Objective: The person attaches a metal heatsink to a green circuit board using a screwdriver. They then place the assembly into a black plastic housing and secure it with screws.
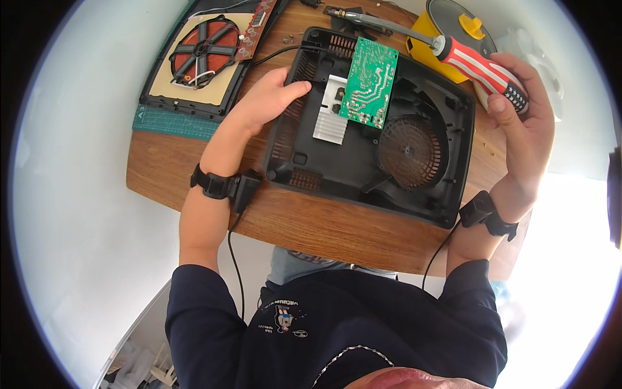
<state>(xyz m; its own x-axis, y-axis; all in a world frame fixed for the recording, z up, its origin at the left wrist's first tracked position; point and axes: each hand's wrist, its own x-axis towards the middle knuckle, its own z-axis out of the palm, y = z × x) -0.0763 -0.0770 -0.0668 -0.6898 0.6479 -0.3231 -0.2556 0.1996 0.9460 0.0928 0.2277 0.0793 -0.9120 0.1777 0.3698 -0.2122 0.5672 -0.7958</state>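
A black plastic appliance housing point(346, 170) lies open on the table in front of me. My left hand point(272, 98) grips its left edge, thumb on top and the other fingers hidden behind the wall. Inside sits a green circuit board point(374, 78), solder side up, beside a silver finned heat sink point(331, 128). A round vent grille point(411, 148) fills the housing's right part. Above the right edge, my right hand point(526, 120) is closed around a screwdriver point(476, 63) with a red-and-white striped handle. Its long shaft points to the far left, over the housing's back edge.
At the far left a coil point(202, 48) rests on a beige sheet in a black panel, on a green cutting mat point(170, 124). A red circuit strip point(256, 29) lies beside it. A yellow bucket point(421, 31) stands back right. Small screws point(288, 39) lie behind the housing.
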